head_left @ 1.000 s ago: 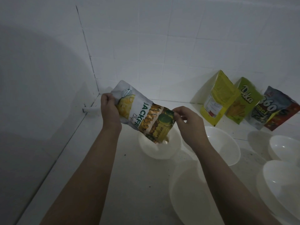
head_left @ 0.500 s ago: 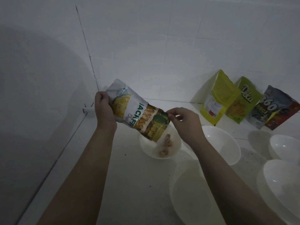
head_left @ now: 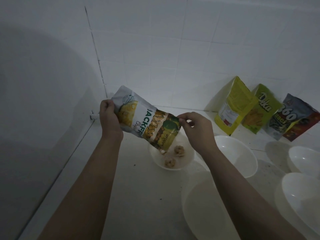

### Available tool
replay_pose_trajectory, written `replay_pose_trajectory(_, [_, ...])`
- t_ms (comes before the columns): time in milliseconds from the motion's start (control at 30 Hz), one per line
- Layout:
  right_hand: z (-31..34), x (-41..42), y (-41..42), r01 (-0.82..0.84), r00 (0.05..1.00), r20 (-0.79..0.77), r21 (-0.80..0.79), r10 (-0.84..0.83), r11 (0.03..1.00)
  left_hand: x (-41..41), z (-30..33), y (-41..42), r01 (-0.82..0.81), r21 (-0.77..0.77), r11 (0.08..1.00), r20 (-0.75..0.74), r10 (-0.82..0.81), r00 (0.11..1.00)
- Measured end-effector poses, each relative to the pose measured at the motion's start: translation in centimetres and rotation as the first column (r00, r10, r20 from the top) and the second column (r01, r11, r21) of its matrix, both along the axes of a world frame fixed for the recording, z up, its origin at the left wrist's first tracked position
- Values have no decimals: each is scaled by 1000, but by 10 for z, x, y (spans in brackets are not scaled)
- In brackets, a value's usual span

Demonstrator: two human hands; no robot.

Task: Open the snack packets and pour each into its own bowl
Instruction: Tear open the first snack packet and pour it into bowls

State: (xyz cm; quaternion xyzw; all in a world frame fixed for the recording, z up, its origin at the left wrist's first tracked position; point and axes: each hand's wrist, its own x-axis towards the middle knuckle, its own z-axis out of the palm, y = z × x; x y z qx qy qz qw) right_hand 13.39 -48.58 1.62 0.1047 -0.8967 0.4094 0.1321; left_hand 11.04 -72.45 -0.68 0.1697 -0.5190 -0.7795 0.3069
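Note:
A white-and-green jackfruit chips packet (head_left: 145, 122) hangs tilted, mouth down, over a small white bowl (head_left: 187, 160). My left hand (head_left: 109, 116) grips the packet's raised bottom end. My right hand (head_left: 195, 129) pinches the packet's edge near the open mouth. A few pale chips (head_left: 179, 149) lie in the bowl and one sits at the packet's mouth. Three more packets lean on the back wall: a yellow one (head_left: 233, 108), a green Deka one (head_left: 261, 110) and a dark one (head_left: 292, 120).
Several empty white bowls stand on the white counter: one behind my right forearm (head_left: 242, 153), a large one at the front (head_left: 207, 208), two at the right edge (head_left: 304, 161) (head_left: 303, 196). Tiled walls meet in a corner at the left.
The packet has been lifted and moved slightly left while staying tipped. Chips have dropped out of it into the small bowl, which held none a second ago.

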Motion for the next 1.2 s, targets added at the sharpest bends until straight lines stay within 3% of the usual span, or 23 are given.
replay_pose_trajectory(533, [-1, -10, -9, -22, 1000, -10, -7, 22, 1000, 0, 0, -10, 2, 10, 1000, 10, -2, 1000])
replay_pose_trajectory(1200, [18, -28, -40, -20, 975, -220, -191, -23, 981, -6, 8, -27, -2, 97, 995, -40, 6, 999])
